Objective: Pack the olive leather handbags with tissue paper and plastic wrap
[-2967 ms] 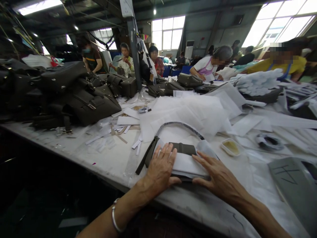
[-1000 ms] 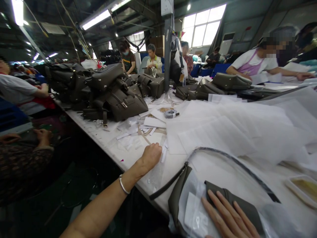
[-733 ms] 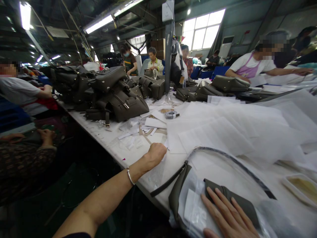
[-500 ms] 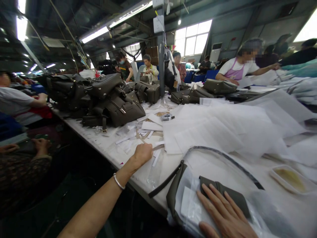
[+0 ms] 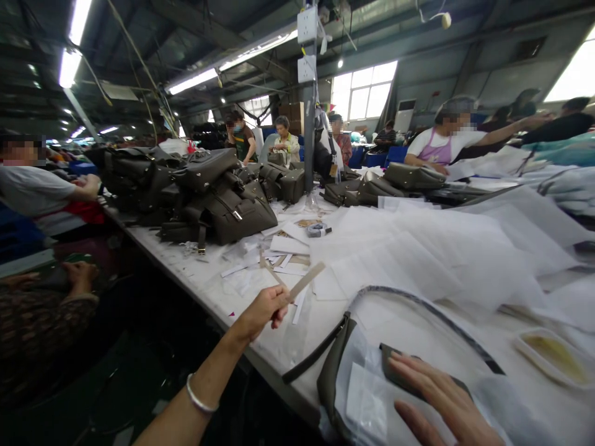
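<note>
Between the pinched fingers of my left hand (image 5: 264, 313) is a narrow greyish-brown strip (image 5: 307, 280), raised above the table edge. My right hand (image 5: 441, 399) lies open, fingers stretched out, over a dark olive handbag (image 5: 331, 378) at the front of the table. The bag is partly wrapped in thin white sheeting, and a flat white packet (image 5: 367, 396) lies on its near side. A dark flap (image 5: 393, 365) shows beside my right fingertips. The bag's long strap (image 5: 413, 297) arches behind it, covered in clear film. My right palm hides part of the bag.
Loose paper strips (image 5: 288, 260) litter the white table (image 5: 195, 275). White sheets (image 5: 395, 248) spread behind the bag. Dark bags (image 5: 223, 204) are heaped at left, near a post (image 5: 308, 142). A shallow tray (image 5: 553, 356) stands at right. Several people work around the table.
My left hand has drawn back toward me, lifting the strip off the table. My right hand has shifted slightly right and down on the bag. The view has moved a little.
</note>
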Motion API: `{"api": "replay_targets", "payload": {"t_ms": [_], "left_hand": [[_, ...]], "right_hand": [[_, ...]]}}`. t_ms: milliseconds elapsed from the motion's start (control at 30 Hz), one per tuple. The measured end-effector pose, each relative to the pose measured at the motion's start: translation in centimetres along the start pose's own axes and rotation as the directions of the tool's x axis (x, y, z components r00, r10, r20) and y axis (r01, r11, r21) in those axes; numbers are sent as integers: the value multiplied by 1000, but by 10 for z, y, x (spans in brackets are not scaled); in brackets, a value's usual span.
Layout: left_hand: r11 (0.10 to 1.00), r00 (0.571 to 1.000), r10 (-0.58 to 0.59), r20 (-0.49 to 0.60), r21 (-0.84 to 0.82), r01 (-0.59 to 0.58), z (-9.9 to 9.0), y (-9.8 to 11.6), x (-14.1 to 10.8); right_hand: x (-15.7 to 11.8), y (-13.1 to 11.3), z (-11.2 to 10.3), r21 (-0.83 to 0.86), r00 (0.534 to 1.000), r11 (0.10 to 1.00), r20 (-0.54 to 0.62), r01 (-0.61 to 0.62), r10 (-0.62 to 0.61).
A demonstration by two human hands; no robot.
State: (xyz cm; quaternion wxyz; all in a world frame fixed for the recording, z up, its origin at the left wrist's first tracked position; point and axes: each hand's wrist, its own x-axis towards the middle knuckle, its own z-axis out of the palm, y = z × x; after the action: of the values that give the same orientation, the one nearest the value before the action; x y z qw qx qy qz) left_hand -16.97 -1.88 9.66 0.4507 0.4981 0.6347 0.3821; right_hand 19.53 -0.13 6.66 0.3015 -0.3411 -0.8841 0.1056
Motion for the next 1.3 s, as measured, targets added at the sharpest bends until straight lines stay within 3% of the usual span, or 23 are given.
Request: {"api": "replay_targets", "payload": {"t_ms": [67, 133, 233, 300, 367, 433, 533, 600, 900, 967, 1133, 1300], "left_hand": [[994, 987, 29, 156, -105, -13, 21, 11, -8], [980, 935, 42, 351, -197, 30, 41, 23, -14], [950, 793, 63, 606, -279, 138, 67, 40, -16], [943, 736, 67, 673, -284, 174, 80, 48, -12], [943, 749, 77, 658, -291, 159, 89, 52, -6], [952, 803, 105, 586, -293, 90, 96, 53, 0], [970, 862, 125, 490, -242, -3, 104, 51, 6], [975, 879, 116, 462, -221, -13, 108, 50, 9], [919, 807, 61, 587, -348, 183, 121, 43, 23], [924, 820, 64, 569, -344, 167, 121, 43, 22], [960, 888, 154, 434, -278, -30, 120, 45, 18], [962, 888, 95, 450, -270, 34, 122, 43, 17]], "right_hand": [[15, -14, -4, 273, 974, 936, 105, -222, 201], [31, -29, -4, 544, 916, 738, 212, -399, 339], [49, -49, -1, 751, 831, 438, 260, -494, 492], [57, -58, -2, 772, 785, 375, 247, -514, 568], [64, -60, -6, 766, 751, 355, 239, -535, 616], [71, -57, -9, 770, 723, 327, 239, -548, 648], [81, -45, -9, 788, 702, 283, 248, -547, 668], [85, -36, -5, 787, 695, 274, 254, -553, 672], [81, -21, 3, 788, 651, 176, 335, -590, 681], [81, -21, 3, 782, 653, 183, 339, -596, 678], [84, -23, 2, 766, 670, 224, 334, -603, 663], [84, -19, -1, 794, 643, 201, 284, -573, 711]]}}
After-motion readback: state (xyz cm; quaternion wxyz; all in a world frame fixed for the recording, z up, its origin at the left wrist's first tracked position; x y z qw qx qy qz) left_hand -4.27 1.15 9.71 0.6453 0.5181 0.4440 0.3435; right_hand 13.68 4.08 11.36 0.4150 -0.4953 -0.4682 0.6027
